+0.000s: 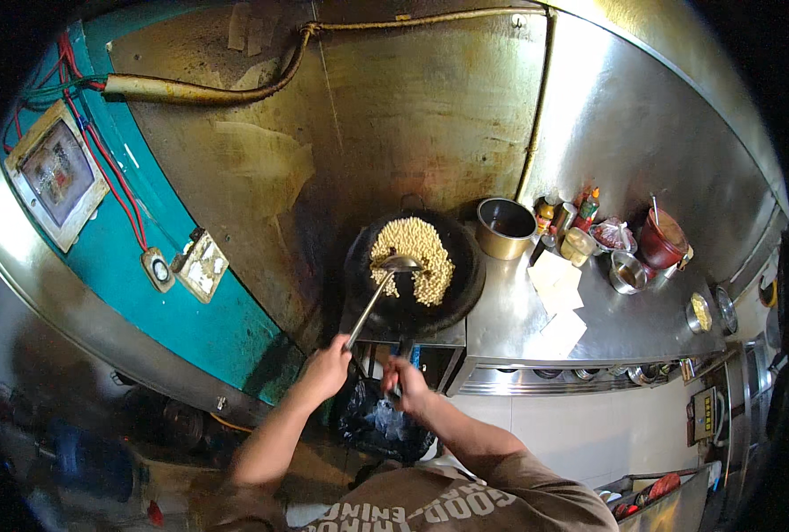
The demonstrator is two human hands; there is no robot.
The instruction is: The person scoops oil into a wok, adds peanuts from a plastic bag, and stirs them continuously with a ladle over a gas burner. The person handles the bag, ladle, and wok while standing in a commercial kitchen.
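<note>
My left hand [326,368] is closed around the long handle of a metal ladle [402,263]. The ladle's bowl rests among many small pale kernels or beans [413,234], whose exact kind I cannot tell. They form a curved heap inside a large black wok [404,318], and its dark bottom shows on the near side. With my right hand [404,386] I grip the wok's handle, which points toward me. The wok sits on a stove [451,332] against the stained metal wall.
Right of the wok stands a deep pot [504,247] on a steel counter [494,319]. Farther right are sauce bottles [587,207], paper sheets [557,282], a metal bowl [628,272] and a red container [662,238]. Below my hands is a black plastic bag [384,422].
</note>
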